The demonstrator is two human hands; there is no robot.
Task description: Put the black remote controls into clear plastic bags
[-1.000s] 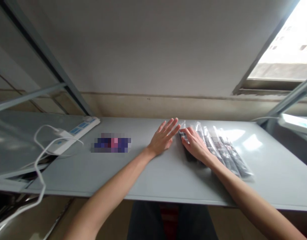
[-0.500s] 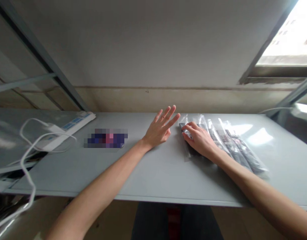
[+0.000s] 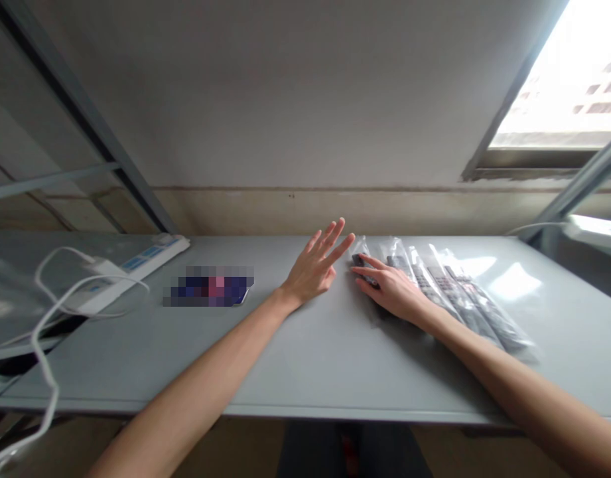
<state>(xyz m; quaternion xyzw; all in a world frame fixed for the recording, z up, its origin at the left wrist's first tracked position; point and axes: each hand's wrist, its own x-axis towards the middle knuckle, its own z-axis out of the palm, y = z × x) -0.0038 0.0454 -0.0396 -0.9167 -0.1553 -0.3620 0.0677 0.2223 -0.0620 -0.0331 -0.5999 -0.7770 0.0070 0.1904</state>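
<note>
Laying right hand [image 3: 399, 293], fingers spread, over the leftmost bagged item [image 3: 357, 261], likely to steady it under the fingertips; holding left hand [image 3: 308, 271], fingers fanned, empty, near those fingertips.

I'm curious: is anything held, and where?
The left hand holds nothing. The right hand touches the leftmost bag near its far end; whether it grips, I can't tell.

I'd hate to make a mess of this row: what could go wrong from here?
The clear plastic packets lie close together, so a push from the right hand might knock neighbours askew. Their glossy wrapping could also slip under the fingers. The white cable runs loosely at the left and might snag a passing arm.
</note>
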